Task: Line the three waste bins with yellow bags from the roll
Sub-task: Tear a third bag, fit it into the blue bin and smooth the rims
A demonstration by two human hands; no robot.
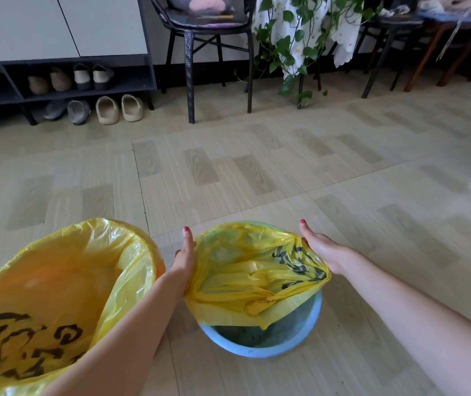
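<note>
A small blue bin (268, 345) stands on the floor in front of me. A yellow bag with black print (245, 267) is stretched over its far rim, while the near rim is bare. My left hand (184, 260) grips the bag's left edge, thumb pointing forward. My right hand (321, 248) grips the bag's right edge, where the plastic bunches up. At the lower left a larger bin (57, 290) is fully lined with a yellow bag folded over its rim. No third bin or bag roll is in view.
A black chair (208, 38) stands at the back, with a trailing green plant (294, 52) to its right. A shoe rack (65, 84) with several pairs of shoes lines the back left wall. Pale wood-pattern floor (257, 172) spreads between them and the bins.
</note>
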